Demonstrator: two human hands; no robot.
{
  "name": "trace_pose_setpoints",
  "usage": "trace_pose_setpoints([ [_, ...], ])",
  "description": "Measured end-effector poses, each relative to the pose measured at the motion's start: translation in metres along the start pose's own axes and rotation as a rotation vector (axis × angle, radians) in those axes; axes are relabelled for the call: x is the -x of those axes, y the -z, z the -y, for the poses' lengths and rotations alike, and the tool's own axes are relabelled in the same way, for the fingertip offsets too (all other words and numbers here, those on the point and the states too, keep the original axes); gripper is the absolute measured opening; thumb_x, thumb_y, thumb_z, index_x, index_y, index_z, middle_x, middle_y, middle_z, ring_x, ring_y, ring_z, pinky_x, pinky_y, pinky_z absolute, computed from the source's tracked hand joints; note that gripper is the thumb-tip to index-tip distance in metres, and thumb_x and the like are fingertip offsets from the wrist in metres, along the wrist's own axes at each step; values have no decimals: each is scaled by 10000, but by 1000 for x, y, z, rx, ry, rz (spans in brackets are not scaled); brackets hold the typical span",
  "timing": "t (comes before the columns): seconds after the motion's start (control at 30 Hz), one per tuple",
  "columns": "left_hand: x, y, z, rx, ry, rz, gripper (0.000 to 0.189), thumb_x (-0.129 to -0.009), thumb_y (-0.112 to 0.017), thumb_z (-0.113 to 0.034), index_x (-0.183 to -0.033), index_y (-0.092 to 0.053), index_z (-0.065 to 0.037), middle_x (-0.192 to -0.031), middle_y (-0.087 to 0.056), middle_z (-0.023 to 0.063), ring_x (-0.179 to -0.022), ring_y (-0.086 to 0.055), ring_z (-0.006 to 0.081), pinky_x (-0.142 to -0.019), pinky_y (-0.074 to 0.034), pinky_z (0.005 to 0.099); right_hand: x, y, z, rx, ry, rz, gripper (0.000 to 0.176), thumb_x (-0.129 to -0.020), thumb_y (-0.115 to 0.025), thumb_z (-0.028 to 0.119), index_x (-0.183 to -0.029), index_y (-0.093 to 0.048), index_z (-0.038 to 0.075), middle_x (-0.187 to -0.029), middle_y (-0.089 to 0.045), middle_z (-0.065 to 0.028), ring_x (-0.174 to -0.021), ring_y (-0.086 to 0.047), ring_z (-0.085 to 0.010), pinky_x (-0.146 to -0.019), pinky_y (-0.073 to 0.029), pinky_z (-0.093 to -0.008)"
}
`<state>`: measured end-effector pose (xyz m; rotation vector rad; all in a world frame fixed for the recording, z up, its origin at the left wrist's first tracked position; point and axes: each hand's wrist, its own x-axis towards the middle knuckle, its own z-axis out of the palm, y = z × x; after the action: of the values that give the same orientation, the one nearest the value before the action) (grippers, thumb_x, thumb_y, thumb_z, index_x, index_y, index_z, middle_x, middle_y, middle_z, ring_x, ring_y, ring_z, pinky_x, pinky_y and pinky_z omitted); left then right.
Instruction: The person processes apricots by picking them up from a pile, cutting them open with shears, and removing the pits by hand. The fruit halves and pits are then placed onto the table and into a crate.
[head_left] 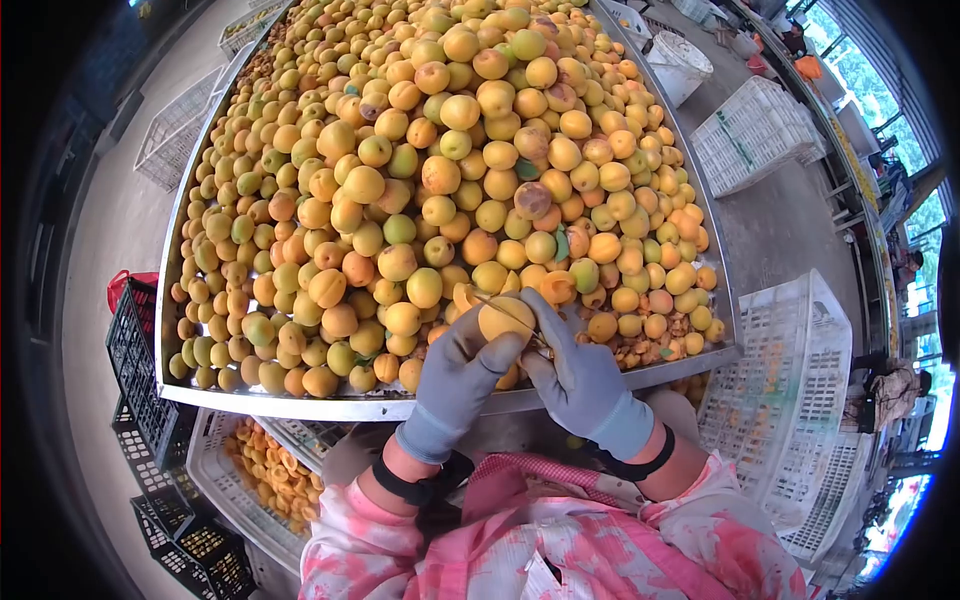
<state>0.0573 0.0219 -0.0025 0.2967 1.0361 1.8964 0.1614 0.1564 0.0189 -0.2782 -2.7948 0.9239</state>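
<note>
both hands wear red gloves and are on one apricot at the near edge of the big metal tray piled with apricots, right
Not quite: the gloves are grey, not red. The head view shows the left hand and right hand in grey gloves, both on one apricot at the near edge of the big metal tray piled with apricots.

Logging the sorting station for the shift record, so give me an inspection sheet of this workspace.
Surface: metal tray table, heaped with apricots.
Job's things: one apricot held up, thin blade across it.
Clutter: brownish fruit bits at the tray's right corner.
Hands: left hand grips the apricot, right hand holds the blade, both grey-gloved.
Cables: nothing seen.
Surroundings: white crates, black crates, white bucket, concrete floor.
</note>
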Motion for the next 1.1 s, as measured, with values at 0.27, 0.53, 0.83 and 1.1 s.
trace_pose_setpoints([
  [0.27,2,-4,-3,-207,-189,-100,573,-880,-672,-169,-1337,-413,60,-1129,-614,74,-1035,-572,121,-922,-451,257,-5,-14,2,-74,28,-75,675,-883,-564,207,-1454,-237,57,-619,-590,-157,-525,-595,-331,-481,-453,-420],
  [0.53,4,-5,-1,-320,-239,-99,567,-872,-681,-176,-1325,-435,60,-1140,-601,88,-1049,-569,136,-923,-457,266,-1,-4,2,-31,-35,34,667,-887,-558,225,-1449,-242,56,-664,-613,-162,-565,-611,-337,-498,-467,-416],
  [0.83,2,-1,-2,-97,56,-104,525,-864,-683,-113,-1304,-458,67,-1066,-636,78,-990,-594,126,-896,-475,271,-5,-11,-2,-117,27,-86,666,-885,-569,225,-1445,-248,60,-666,-617,-141,-576,-615,-339,-511,-481,-416],
  [1.1,4,-6,-3,-371,-280,-117,555,-862,-695,-165,-1310,-458,61,-1100,-624,82,-980,-593,130,-878,-476,257,-5,-7,0,-107,18,12,677,-884,-578,229,-1455,-248,77,-656,-604,-153,-574,-609,-341,-510,-468,-420],
])
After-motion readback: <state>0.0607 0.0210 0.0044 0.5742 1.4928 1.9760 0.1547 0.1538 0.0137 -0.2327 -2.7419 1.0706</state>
